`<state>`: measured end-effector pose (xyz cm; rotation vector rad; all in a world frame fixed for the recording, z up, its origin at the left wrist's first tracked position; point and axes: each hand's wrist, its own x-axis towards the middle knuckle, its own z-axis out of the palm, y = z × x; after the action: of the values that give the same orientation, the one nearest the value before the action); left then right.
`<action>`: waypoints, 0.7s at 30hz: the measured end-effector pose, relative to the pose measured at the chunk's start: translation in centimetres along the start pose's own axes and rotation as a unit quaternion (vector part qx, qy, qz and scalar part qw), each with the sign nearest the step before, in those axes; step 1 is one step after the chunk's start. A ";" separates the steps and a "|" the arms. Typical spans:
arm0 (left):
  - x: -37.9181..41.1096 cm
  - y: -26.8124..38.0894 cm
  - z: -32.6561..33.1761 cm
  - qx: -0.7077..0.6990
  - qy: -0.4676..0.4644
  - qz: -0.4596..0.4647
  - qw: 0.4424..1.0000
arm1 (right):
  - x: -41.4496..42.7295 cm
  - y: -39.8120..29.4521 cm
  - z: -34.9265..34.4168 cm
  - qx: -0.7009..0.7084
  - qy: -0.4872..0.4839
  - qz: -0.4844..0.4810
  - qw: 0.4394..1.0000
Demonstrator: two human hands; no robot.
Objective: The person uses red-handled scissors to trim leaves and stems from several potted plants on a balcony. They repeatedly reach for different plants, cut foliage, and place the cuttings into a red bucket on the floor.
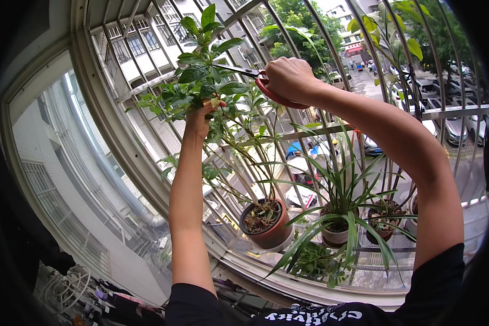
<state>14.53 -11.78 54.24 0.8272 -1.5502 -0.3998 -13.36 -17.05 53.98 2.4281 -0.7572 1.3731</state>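
Note:
My right hand (pixel 291 77) grips a pair of scissors (pixel 269 87) with red handles, the blades pointing left into the leaves of a tall potted shrub (pixel 195 73). The blades look nearly together; whether they touch a stem I cannot tell. My left hand (pixel 203 112) is raised below them among the leaves, fingers closed around part of the shrub, partly hidden by foliage. The shrub's thin stems rise from a brown plastic pot (pixel 275 234) on the window ledge. Leafy cuttings (pixel 318 261) lie on the mesh below.
A long-leaved plant in a pot (pixel 336 236) and a smaller pot (pixel 381 228) stand to the right. Metal window bars (pixel 330 130) run behind the plants. A sliding window frame (pixel 126 150) is at the left. Hangers (pixel 67 287) and clothes are at the lower left.

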 end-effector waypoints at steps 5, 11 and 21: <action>0.4 -0.3 -0.1 0.002 0.011 -0.002 1.000 | -0.2 0.7 0.4 -0.026 -0.031 0.005 0.999; 0.2 -0.3 0.3 0.012 0.016 -0.005 1.000 | 0.1 0.8 1.0 -0.038 -0.014 -0.007 0.999; 0.2 -0.4 1.7 0.020 0.031 0.021 0.999 | 0.7 0.7 0.2 -0.074 -0.025 -0.014 0.997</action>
<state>13.05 -12.56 53.78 0.8303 -1.5188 -0.3100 -13.33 -17.95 54.51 2.3567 -0.8045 1.2048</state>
